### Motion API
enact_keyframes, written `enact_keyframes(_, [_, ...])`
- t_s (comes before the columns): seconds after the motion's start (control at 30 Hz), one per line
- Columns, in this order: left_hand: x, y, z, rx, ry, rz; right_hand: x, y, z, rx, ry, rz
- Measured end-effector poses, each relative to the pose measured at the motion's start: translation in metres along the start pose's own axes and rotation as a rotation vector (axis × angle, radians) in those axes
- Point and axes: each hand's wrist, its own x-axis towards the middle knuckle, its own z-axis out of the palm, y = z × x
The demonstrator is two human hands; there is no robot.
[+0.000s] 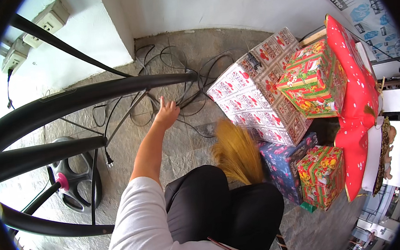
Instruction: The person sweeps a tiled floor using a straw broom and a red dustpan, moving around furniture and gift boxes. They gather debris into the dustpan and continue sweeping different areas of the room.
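Observation:
My left hand (167, 112) reaches down over a tangle of dark cables (192, 95) on the stone-tile floor. One finger points away from me and the others look bent; whether they hold a cable is hidden. My right hand is out of view. By my knees lie the golden bristles of a soft broom (235, 152), and a striped handle (282, 245) shows behind my right leg. A large gift-wrapped box (243, 97) leans to the right of the cables, with a dark plug (253, 61) resting against its top side.
Thick black curved legs (88, 93) span the left side, above a black round base (73, 175). A two-pin plug (109, 159) hangs near them. Wall outlets (47, 26) sit upper left. Smaller wrapped boxes (322, 177) and red spotted fabric (357, 112) stand at the right.

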Motion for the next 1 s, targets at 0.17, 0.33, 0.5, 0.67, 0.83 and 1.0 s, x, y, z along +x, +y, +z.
enact_keyframes(0.17, [-0.016,-0.007,-0.011,-0.256,-0.114,-0.266,-0.002,0.009,0.001,-0.004,0.037,-0.016])
enact_keyframes(0.33, [-0.046,-0.004,-0.084,-0.377,-0.117,-0.166,-0.015,0.015,-0.006,0.074,-0.082,-0.108])
enact_keyframes(0.5, [-0.054,0.008,-0.192,-0.816,-0.082,-0.362,-0.038,0.014,-0.025,0.095,-0.083,-0.121])
enact_keyframes(0.67, [-0.039,-0.010,-0.304,-1.091,0.088,-0.552,-0.094,-0.008,-0.040,0.109,-0.098,-0.146])
enact_keyframes(0.83, [-0.016,-0.032,-0.408,-1.495,0.319,-0.849,-0.158,-0.046,-0.059,0.136,-0.209,-0.111])
enact_keyframes(1.0, [-0.014,-0.057,-0.505,-1.840,0.611,-0.855,-0.200,-0.093,-0.083,0.325,-0.226,-0.271])
